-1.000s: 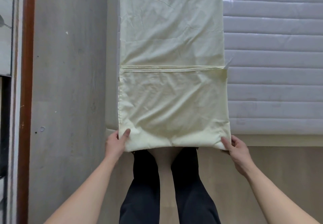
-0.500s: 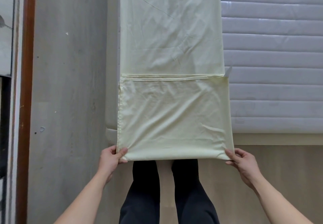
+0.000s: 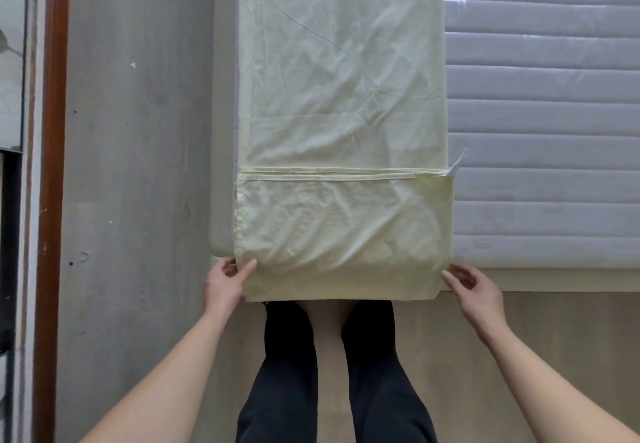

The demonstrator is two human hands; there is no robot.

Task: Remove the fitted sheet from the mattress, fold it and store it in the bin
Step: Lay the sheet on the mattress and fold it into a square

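Head cam: pale yellow folded fitted sheet (image 3: pixel 343 131) lies along grey quilted mattress (image 3: pixel 543 131), near end hanging off. L hand (image 3: pixel 225 283) pinches its left corner; R hand (image 3: pixel 474 290) at right corner, grasp can't tell. Black-trousered legs (image 3: pixel 332 373) below, grey floor (image 3: pixel 138 165) left.

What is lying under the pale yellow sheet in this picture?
The sheet lies on the grey quilted mattress, whose bare surface shows to its right. Its near end hangs past the mattress edge. The part of the mattress beneath the sheet is covered and cannot be seen.
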